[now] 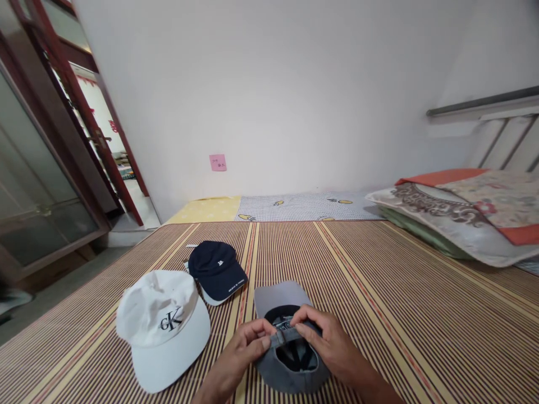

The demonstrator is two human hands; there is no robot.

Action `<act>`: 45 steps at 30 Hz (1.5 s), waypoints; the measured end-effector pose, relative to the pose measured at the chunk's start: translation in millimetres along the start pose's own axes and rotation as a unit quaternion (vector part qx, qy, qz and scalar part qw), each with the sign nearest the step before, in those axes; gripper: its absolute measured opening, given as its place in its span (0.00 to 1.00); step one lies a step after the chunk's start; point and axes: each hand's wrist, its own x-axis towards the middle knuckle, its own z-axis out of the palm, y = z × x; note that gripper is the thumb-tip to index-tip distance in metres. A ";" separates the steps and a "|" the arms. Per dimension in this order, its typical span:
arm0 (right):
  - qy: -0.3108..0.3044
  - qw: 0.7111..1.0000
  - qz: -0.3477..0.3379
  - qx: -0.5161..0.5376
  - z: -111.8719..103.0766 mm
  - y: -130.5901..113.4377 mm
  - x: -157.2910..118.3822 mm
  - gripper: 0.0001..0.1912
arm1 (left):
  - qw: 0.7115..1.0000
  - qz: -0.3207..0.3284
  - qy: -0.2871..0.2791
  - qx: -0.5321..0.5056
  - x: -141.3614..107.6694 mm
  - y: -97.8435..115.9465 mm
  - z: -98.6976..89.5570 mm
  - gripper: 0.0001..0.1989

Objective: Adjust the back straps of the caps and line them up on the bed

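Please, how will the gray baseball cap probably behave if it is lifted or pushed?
The gray baseball cap would probably feel light, being hollow and apparently cloth. Its brim is likely stiffer, given its smooth outline. Resting upside down on its rounded crown, it might rock if pushed, though the left hand and right hand on its strap may steady it.

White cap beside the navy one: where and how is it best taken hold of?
Probably by the free edge of the brim, coming from the near right and pinching top and underside. The white cap sits crown up with its brim facing that way, presenting a broad edge. The crown looks soft and creased, so gripping there would likely crumple it.
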 end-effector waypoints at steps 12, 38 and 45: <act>-0.076 0.997 0.027 -0.021 -25.0 8.6 1.2 0.13 | 1.000 0.012 -0.001 0.015 -1.1 0.3 -22.8 0.21; -0.098 0.994 0.058 -0.007 -36.6 16.8 -0.3 0.13 | 0.997 0.023 0.011 0.076 2.5 -8.8 -36.1 0.26; -0.092 0.995 0.041 0.001 -44.7 18.4 0.0 0.16 | 0.995 0.036 0.013 0.093 3.6 -9.6 -45.0 0.23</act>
